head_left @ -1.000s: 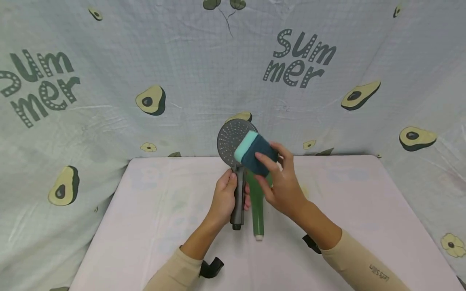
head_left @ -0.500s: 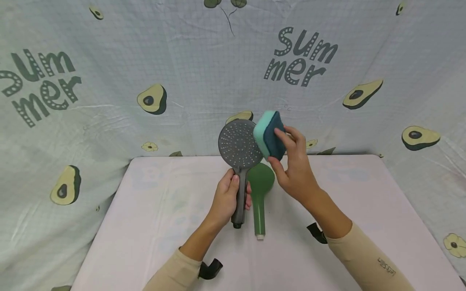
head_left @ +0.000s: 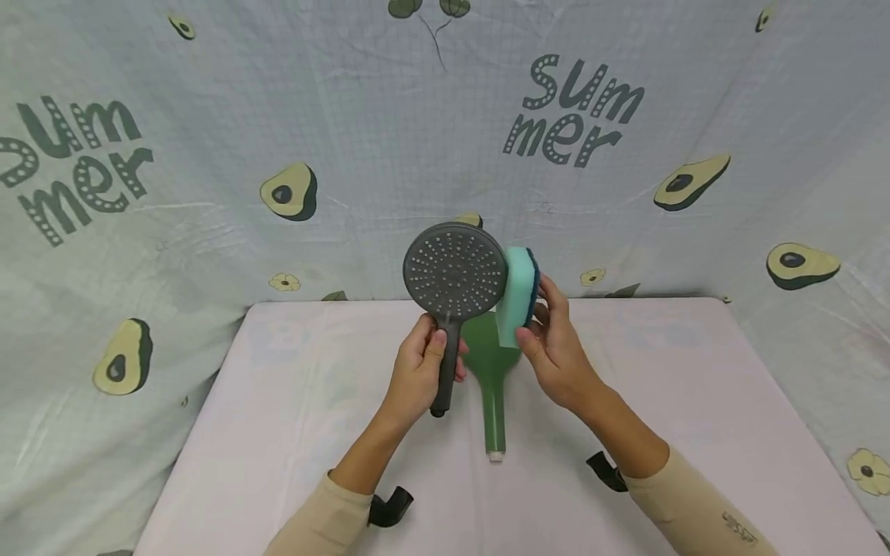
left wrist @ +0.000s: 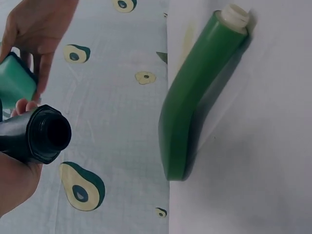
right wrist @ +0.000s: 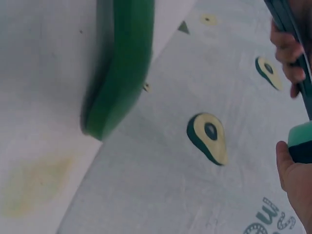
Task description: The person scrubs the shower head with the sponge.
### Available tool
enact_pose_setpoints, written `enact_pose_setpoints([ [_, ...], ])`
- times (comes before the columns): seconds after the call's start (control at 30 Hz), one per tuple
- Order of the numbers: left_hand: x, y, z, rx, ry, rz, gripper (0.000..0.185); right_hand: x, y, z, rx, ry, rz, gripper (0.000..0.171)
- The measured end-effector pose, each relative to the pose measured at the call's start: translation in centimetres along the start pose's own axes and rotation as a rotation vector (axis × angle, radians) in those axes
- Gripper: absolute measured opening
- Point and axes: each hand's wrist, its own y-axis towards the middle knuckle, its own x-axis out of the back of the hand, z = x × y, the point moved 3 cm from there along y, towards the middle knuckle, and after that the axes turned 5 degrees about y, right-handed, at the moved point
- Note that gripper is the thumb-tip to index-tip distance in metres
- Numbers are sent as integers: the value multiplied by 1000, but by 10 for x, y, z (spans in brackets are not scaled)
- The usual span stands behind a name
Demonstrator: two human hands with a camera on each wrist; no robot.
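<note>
Avocado-print cloth (head_left: pixel 208 154) backs the pale worktop (head_left: pixel 292 432), whose side margins lie bare. Green shower head (head_left: pixel 493 371) lies flat mid-worktop, threaded end toward the near edge. Grey shower head (head_left: pixel 455 272) is raised upright, left hand (head_left: pixel 417 371) fingers wrapped around its handle. Right hand (head_left: pixel 552 347) fingers pinch sponge (head_left: pixel 519 293) against the head's right rim.

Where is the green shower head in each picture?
Head: the green shower head lies on the table, bottom middle, between the two hands.
Left wrist: it runs down from the top right to the centre.
Right wrist: top left, blurry.
Shared landmark: the sponge in the right hand.
</note>
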Motion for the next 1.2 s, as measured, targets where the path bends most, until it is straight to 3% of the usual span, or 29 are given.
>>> enact_pose_setpoints([
  [0.2,1,-7,7,-6,145,59,24,36,19,16,34,-212,-46,67],
  [0.37,3,-12,11,-5,230,79,27,51,30,27,76,-320,-1,59],
  [0.47,4,-13,13,-10,234,62,28,50,30,25,71,-312,17,59],
  [0.6,3,-13,13,-14,216,57,28,45,20,15,16,-229,-23,62],
  [0.8,5,-12,8,-25,146,18,28,28,-10,-7,-41,-66,-31,67],
  [0.93,3,-12,5,-32,133,10,28,21,-29,-17,-34,-33,-34,69],
  [1.07,1,-12,3,-35,144,11,29,24,-29,-17,-21,-66,-50,66],
  [1.2,2,-13,5,-48,167,-13,28,37,-15,-9,-5,-189,-33,65],
])
